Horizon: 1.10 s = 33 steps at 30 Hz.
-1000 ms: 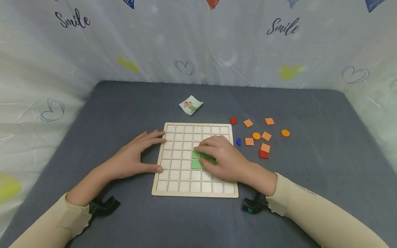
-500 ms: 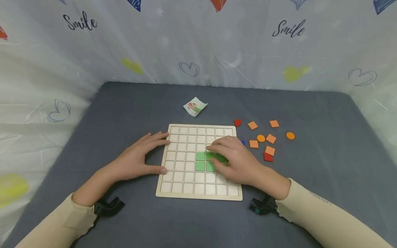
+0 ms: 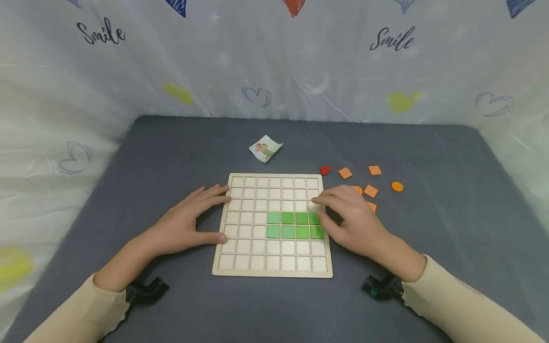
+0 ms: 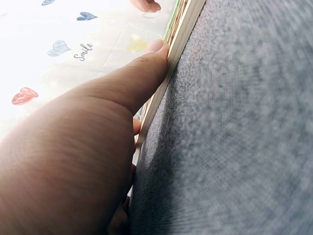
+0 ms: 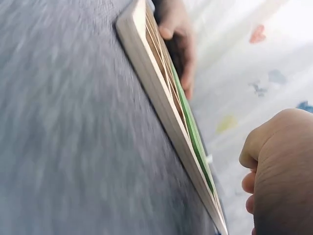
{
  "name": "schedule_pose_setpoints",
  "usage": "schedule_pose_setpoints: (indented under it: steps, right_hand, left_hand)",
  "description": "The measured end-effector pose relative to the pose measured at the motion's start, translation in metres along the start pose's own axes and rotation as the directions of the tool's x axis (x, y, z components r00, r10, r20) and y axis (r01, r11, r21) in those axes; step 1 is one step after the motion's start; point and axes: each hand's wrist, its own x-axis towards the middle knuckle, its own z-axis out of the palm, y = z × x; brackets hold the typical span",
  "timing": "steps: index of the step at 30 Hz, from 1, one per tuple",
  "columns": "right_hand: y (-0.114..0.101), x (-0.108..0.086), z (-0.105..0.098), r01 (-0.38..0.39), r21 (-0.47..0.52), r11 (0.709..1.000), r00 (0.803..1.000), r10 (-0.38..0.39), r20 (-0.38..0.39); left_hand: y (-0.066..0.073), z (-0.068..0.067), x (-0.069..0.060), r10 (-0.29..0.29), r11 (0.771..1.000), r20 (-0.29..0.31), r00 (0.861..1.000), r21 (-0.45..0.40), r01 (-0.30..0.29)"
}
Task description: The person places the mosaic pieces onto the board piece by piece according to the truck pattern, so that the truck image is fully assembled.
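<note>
A pale wooden grid board (image 3: 251, 262) lies flat on the table. Green square tiles (image 3: 287, 232) fill two rows of cells at its right side. My left hand (image 3: 182, 221) rests on the board's left edge, thumb and fingers spread apart; in the left wrist view the thumb (image 4: 139, 71) touches the rim. My right hand (image 3: 353, 219) is over the board's right edge, near the last green tiles, with no piece visible in its fingers. In the right wrist view that hand (image 5: 286, 161) appears apart from the board, its fingertips partly hidden.
To the right lie orange squares (image 3: 345, 173), an orange disc (image 3: 397, 186) and a red piece (image 3: 325, 170); my right hand partly covers other pieces there. A small printed card (image 3: 265, 148) lies beyond the board. A white printed curtain (image 3: 214, 57) hangs behind the table.
My right hand has moved right from over the green tiles to the board's right edge, uncovering both green rows. The left hand stays on the left edge.
</note>
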Motion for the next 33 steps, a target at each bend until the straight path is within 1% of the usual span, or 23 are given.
schedule_pose_setpoints:
  steps: [4, 10, 14, 19, 24, 28, 33]
  right_hand:
    - [0.007, -0.006, -0.009, -0.008, -0.053, 0.999, 0.999, 0.005, -0.046]
    - [0.013, -0.013, -0.021, -0.067, -0.087, 0.994, 0.997, 0.063, -0.046]
    - [0.018, -0.016, -0.024, -0.074, -0.121, 0.990, 0.996, 0.068, -0.054]
    - [0.028, -0.020, -0.027, -0.100, -0.178, 0.979, 0.995, 0.096, -0.032]
    - [0.036, -0.023, -0.028, -0.139, -0.202, 0.969, 0.990, 0.141, -0.004]
    - [0.039, -0.024, -0.028, -0.159, -0.215, 0.964, 0.986, 0.164, 0.007]
    - [0.039, -0.023, -0.028, -0.158, -0.228, 0.961, 0.986, 0.167, 0.022]
  left_hand:
    - [0.000, -0.002, -0.001, -0.003, 1.000, 0.008, 1.000, 0.007, 0.003]
    - [0.001, -0.003, -0.001, -0.006, 1.000, 0.015, 1.000, 0.013, 0.006]
    - [0.000, -0.003, 0.000, 0.003, 1.000, 0.012, 1.000, 0.014, -0.003]
    - [-0.001, -0.002, -0.001, 0.001, 1.000, 0.016, 1.000, 0.013, -0.001]
    - [-0.002, -0.001, -0.002, 0.003, 1.000, 0.008, 1.000, 0.010, -0.004]
    - [-0.003, 0.000, 0.000, 0.010, 1.000, 0.003, 1.000, 0.010, -0.010]
    - [-0.004, -0.001, 0.001, 0.007, 1.000, 0.007, 1.000, 0.020, -0.007]
